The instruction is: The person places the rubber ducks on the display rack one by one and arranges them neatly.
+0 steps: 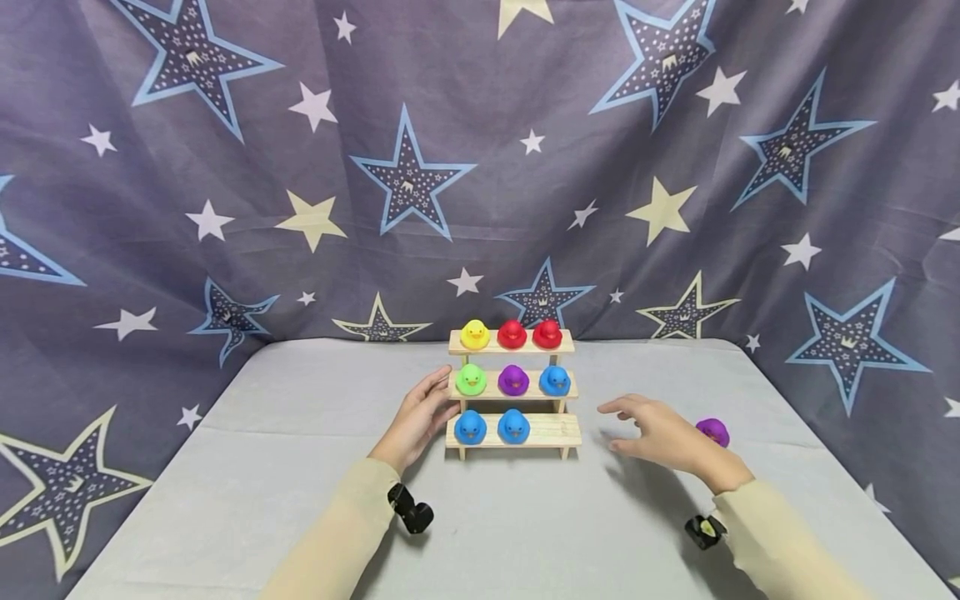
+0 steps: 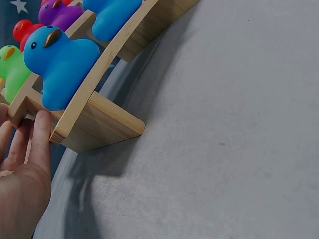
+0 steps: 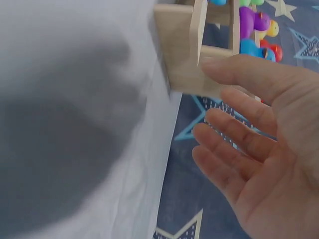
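Observation:
A three-tier wooden stand (image 1: pixel 557 432) holds several rubber ducks. Its top tier bears a yellow duck (image 1: pixel 474 335) and two red ducks, the middle one a green duck (image 1: pixel 471 380), a purple duck (image 1: pixel 513 381) and a blue duck (image 1: pixel 555 382). Two blue ducks sit at the left and middle of the bottom tier, whose right end is bare. My left hand (image 1: pixel 417 421) touches the stand's left side with extended fingers (image 2: pixel 42 137). To the right of the stand, my right hand (image 1: pixel 660 435) hovers with fingers spread and nothing in them.
Another purple duck (image 1: pixel 713 431) lies on the table at the right, just beyond my right wrist. A pale cloth (image 1: pixel 315 450) covers the table. Behind it hangs a star-patterned curtain (image 1: pixel 465 217).

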